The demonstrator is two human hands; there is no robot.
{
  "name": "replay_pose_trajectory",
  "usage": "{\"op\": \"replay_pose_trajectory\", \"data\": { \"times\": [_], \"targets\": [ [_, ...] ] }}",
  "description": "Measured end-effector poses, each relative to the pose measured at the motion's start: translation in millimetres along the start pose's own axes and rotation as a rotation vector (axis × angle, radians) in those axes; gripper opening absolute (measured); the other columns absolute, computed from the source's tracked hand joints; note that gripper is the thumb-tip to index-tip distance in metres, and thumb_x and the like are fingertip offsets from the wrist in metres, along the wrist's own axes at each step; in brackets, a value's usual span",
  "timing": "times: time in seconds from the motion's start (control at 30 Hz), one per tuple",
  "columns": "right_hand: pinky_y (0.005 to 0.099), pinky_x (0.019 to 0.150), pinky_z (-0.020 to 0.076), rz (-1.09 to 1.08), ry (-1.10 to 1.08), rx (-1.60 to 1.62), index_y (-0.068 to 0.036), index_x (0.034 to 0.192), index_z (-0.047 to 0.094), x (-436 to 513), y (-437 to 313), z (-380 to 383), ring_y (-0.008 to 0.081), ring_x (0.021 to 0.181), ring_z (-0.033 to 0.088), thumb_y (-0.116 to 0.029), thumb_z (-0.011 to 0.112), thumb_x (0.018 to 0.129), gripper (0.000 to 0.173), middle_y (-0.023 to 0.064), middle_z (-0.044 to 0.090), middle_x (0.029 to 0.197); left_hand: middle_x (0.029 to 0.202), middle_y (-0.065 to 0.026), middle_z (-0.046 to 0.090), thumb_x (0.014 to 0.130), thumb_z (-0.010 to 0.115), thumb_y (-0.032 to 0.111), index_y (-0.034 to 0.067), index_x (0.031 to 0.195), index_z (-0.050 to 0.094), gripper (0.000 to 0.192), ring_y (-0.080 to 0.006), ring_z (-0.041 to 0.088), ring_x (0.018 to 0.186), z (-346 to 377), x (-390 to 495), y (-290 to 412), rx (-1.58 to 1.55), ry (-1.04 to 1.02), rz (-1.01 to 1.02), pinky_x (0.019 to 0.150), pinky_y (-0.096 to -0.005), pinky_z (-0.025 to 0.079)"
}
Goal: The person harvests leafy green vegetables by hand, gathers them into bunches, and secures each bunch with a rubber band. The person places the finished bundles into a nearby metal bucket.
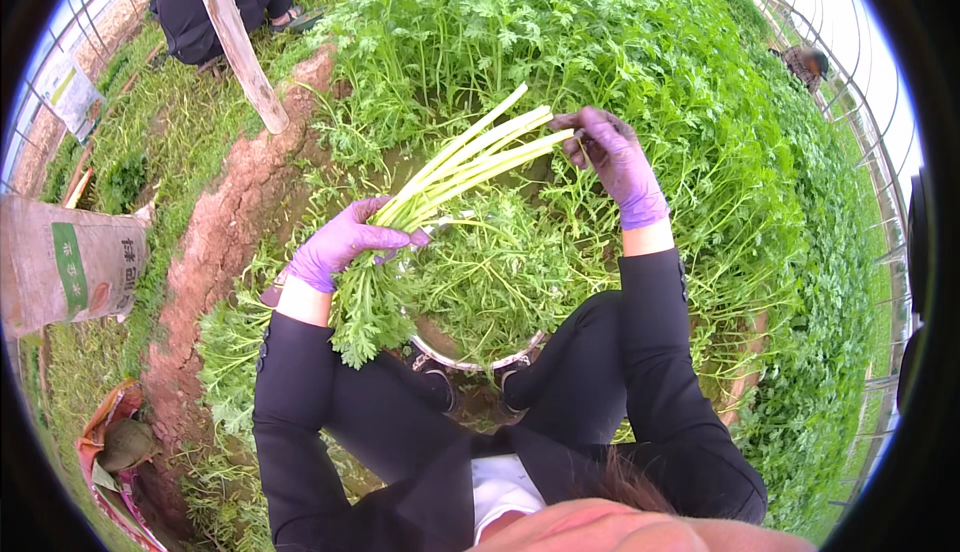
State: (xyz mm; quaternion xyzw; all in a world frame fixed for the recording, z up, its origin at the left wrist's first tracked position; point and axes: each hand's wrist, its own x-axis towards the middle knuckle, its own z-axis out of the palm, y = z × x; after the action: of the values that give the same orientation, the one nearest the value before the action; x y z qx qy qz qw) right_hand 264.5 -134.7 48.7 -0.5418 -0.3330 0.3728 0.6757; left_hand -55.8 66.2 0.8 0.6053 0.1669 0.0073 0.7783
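Observation:
My left hand [351,241], in a purple glove, is closed around a bunch of leafy green stalks [469,162]. The pale cut ends point up and right, and the leaves hang below the hand. My right hand [611,154], in a soiled purple glove, is at the cut ends with its fingers bent; whether it pinches a stalk end is not plain. Beneath both hands, between my knees, a round basin with a pale rim [480,364] holds loose leafy greens [487,274].
Dense leafy plants [600,42] grow ahead and right. A wooden post [240,46] stands by an earth ridge [217,229]. Left are a woven sack [75,263] and an opened red bag [101,439]. One person [195,12] crouches upper left; another person [804,68] is far right.

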Motion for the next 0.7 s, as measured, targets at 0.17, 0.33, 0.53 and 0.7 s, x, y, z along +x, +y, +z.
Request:
{"op": "replay_pose_trajectory", "data": {
  "times": [0.17, 0.33, 0.53, 0.7],
  "targets": [
    [0.0208, 0.062, 0.0532, 0.031, -0.043, 0.079, 0.002, 0.103, 0.068, 5.6, 2.2, 16.0, 0.0094, 0.071, 0.066, -0.012, 0.067, 0.095, 0.015, 0.0132, 0.075, 0.103, 0.113, -0.0106, 0.074, 0.086, 0.075, 0.014, -0.004, 0.140, 0.049, 0.063, -0.0125, 0.070, 0.096, -4.0, -0.9, -1.1, 0.019, 0.039, -0.019, 0.063, -0.0228, 0.048],
    [0.0196, 0.061, 0.0493, -0.221, 0.097, -0.266, -0.002, 0.104, 0.073, 9.1, 23.3, 22.9, 0.0062, 0.069, 0.064, -0.008, 0.073, 0.091, 0.014, 0.0072, 0.076, 0.092, 0.111, -0.0099, 0.074, 0.084, 0.075, 0.014, -0.006, 0.136, 0.052, 0.061, -0.0124, 0.065, 0.089, 5.0, 2.8, -0.5, -0.010, 0.117, 0.049, 0.073, -0.0240, 0.048],
    [0.0339, 0.078, 0.0590, -0.312, 0.396, -1.425, -0.002, 0.099, 0.071, 20.2, 41.8, -15.9, 0.0269, 0.087, 0.072, -0.013, 0.074, 0.085, 0.018, 0.0159, 0.072, 0.096, 0.110, -0.0089, 0.074, 0.085, 0.073, 0.009, -0.003, 0.137, 0.051, 0.057, -0.0090, 0.060, 0.071, 14.9, 11.3, 1.1, -0.114, 0.173, 0.045, 0.059, -0.0231, 0.043],
    [0.0346, 0.092, 0.0556, 0.556, -0.636, -1.427, -0.002, 0.127, 0.065, 7.4, 68.6, -8.0, 0.0334, 0.106, 0.068, -0.035, 0.083, 0.077, 0.063, 0.0201, 0.066, 0.125, 0.109, -0.0097, 0.073, 0.084, 0.075, 0.013, -0.002, 0.139, 0.052, 0.061, -0.0087, 0.051, 0.061, 23.7, 14.5, 8.4, -0.263, 0.067, 0.148, 0.056, -0.0249, 0.039]
  ]
}}
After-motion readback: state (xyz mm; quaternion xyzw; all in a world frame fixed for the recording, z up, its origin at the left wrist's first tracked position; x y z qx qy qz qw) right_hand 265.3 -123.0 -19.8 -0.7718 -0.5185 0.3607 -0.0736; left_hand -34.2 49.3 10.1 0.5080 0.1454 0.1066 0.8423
